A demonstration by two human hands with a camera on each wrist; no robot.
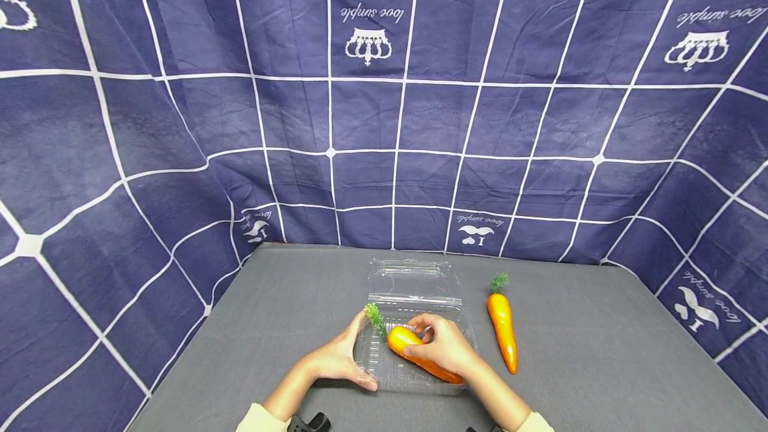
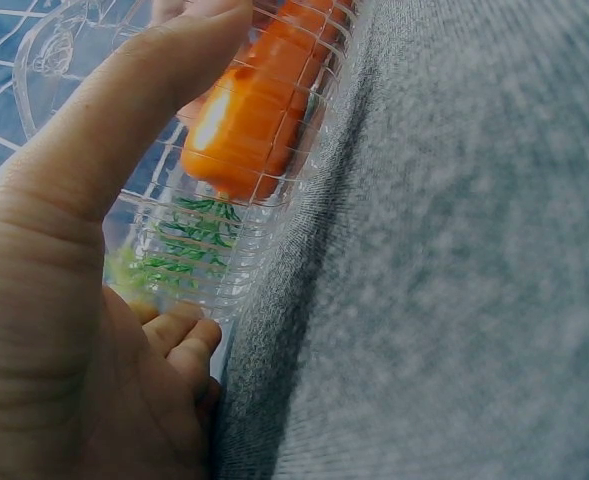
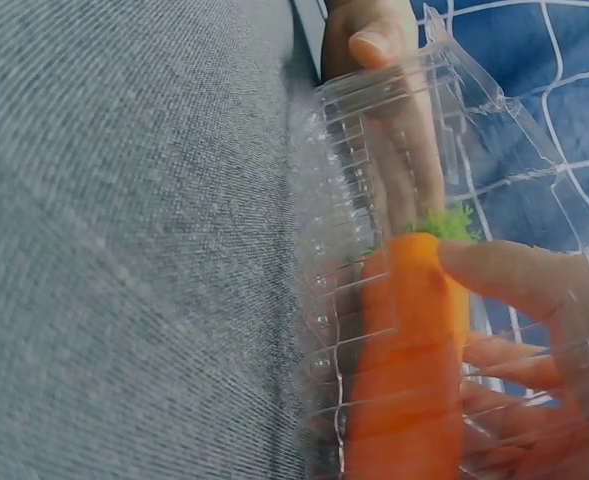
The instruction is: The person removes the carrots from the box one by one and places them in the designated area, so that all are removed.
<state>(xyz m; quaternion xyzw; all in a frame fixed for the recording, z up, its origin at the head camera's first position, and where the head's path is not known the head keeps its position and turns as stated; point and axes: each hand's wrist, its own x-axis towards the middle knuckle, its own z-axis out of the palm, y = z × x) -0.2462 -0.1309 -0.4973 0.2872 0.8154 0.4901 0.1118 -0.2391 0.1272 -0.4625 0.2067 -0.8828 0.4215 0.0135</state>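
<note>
A clear plastic clamshell container [image 1: 396, 379] stands on the grey table with its lid tilted up at the back. Along its left side, my left hand [image 1: 339, 355] grips it, thumb at the front corner and fingers farther back. Inside lies an orange carrot [image 1: 399, 337], set diagonally, its green leafy top [image 1: 375, 320] by the left wall. My right hand [image 1: 445, 345] reaches in from the right and holds that carrot between thumb and fingers. In the right wrist view the carrot [image 3: 409, 330] shows through the container wall, the thumb on its thick end.
To the right of the container, a second carrot [image 1: 503, 332] with a green top lies on the grey tabletop [image 1: 576, 352]. Behind the table and at both sides hangs a blue cloth [image 1: 444, 119] with white grid lines.
</note>
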